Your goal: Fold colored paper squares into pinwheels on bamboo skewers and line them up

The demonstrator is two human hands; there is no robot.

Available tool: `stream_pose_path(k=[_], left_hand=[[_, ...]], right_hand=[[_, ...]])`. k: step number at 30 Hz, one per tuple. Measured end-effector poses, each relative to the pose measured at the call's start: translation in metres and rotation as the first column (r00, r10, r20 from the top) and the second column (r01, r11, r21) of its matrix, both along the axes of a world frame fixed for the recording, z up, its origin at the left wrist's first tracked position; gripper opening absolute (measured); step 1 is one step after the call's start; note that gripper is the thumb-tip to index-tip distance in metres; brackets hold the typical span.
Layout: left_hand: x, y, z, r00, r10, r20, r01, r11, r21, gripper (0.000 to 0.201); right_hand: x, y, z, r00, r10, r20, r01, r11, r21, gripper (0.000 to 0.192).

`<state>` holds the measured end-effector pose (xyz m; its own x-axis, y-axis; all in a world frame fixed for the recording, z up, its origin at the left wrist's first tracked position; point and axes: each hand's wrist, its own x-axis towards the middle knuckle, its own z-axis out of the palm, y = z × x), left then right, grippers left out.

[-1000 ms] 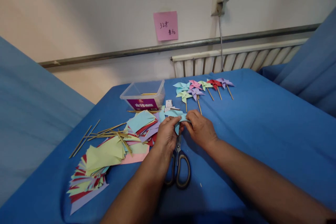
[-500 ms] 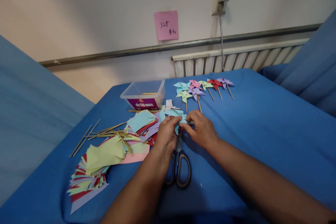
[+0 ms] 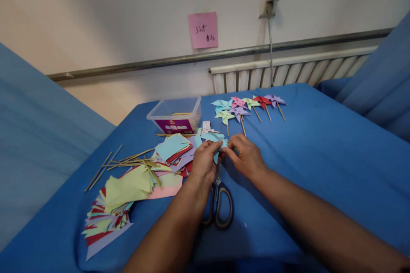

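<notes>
Head camera: Both hands meet over a blue-covered table (image 3: 320, 145), working a small piece of light blue paper (image 3: 221, 144). The left hand (image 3: 202, 163) and the right hand (image 3: 247, 157) each have fingertips pressed together on the paper, pinching it from opposite sides, so the grip sits at the middle of the table with the paper held just above the cloth. Directly below the grip, towards the person, a pair of scissors (image 3: 218, 200) lies flat, blades pointing up at the pinched paper and partly hidden under the left hand. Left of the grip spreads a heap of cut coloured paper squares (image 3: 134, 187) with thin wooden sticks (image 3: 128, 163) scattered across it. Beyond the grip and slightly left stands a clear plastic box (image 3: 175, 115). Beyond and to the right lies a row of finished paper pinwheels (image 3: 246, 106) on sticks. A pink note (image 3: 203, 30) is stuck to the wall above.
</notes>
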<state>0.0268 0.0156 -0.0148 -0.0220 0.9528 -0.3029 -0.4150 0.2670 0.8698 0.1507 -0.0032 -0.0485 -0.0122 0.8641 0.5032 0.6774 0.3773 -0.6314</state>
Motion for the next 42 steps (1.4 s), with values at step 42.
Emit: stream_pose_path(k=[42], left_hand=[[-0.017,0.012,0.004,0.999,-0.049,-0.008,0.049,0.998,-0.032,0.026]], right_hand=[[0.002,-0.003,0.003,0.997,-0.005,-0.072,-0.009,0.980,-0.198,0.026]])
